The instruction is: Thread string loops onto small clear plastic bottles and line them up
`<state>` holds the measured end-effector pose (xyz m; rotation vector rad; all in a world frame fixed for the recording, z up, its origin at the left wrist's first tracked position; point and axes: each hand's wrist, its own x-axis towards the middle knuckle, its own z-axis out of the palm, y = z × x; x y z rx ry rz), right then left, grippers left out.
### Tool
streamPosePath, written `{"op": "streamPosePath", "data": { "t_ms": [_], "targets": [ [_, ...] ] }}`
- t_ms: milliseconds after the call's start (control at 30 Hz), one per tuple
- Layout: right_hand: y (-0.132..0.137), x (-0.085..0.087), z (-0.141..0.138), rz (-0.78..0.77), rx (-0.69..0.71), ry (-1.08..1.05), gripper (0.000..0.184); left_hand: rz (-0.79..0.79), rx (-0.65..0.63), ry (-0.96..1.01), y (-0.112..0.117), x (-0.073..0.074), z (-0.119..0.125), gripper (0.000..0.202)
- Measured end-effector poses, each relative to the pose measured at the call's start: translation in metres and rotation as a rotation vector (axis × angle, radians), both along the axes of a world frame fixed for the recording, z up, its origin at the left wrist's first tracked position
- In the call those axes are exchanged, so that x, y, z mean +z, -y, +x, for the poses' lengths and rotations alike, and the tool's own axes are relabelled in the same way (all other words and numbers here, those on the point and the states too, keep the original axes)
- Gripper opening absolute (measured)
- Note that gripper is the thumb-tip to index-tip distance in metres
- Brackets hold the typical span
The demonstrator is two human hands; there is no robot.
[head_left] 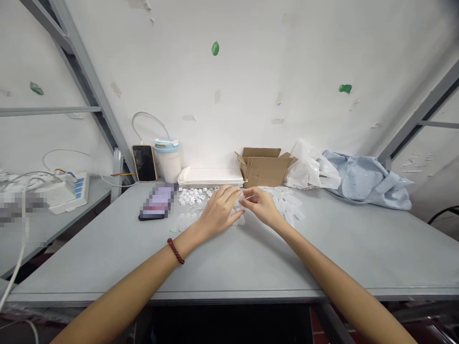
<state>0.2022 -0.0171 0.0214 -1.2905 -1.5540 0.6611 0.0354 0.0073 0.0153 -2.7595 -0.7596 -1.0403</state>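
Note:
Both my hands meet over the middle of the grey desk [251, 263]. My right hand [263, 205] pinches a small translucent plastic piece [241, 197] between thumb and fingertips. Next to it, my left hand [220, 208] has its fingers stretched out and its thumb apart, fingertips close to that piece. Behind the left hand lies a heap of small white caps [191, 196]. Several translucent plastic pieces [184, 221] lie in a row by the left wrist, partly covered by the hand. Beyond the right hand is a loose pile of similar translucent pieces [289, 205].
Along the wall stand a propped phone [145, 163], a cup with a blue lid [168, 160], a long white box [211, 177], an open cardboard box [267, 169], a white plastic bag [310, 167] and blue cloth [369, 179]. Another phone [158, 201] lies left of the caps.

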Motion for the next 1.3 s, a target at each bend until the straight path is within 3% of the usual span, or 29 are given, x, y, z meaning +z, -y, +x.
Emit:
{"op": "streamPosePath", "data": {
  "t_ms": [267,533,700,867,1300],
  "targets": [
    [-0.009,0.008,0.023,-0.177,-0.014,-0.103,0.018,0.007,-0.046,-0.050,-0.010,0.004,0.019,0.034],
    [-0.006,0.013,0.032,-0.402,0.170,-0.050,0.005,-0.213,-0.003,-0.017,-0.002,-0.009,0.030,0.033],
    [-0.005,0.011,0.032,-0.542,0.203,0.044,0.005,-0.325,0.048,-0.082,0.006,-0.011,0.029,0.031],
    [-0.003,0.013,0.030,-0.552,0.209,0.122,0.010,-0.386,0.060,-0.155,0.009,-0.006,0.027,0.028],
    [-0.008,0.005,0.028,-0.556,0.221,0.154,0.011,-0.350,0.080,-0.220,0.010,-0.010,0.024,0.028]
  ]
}}
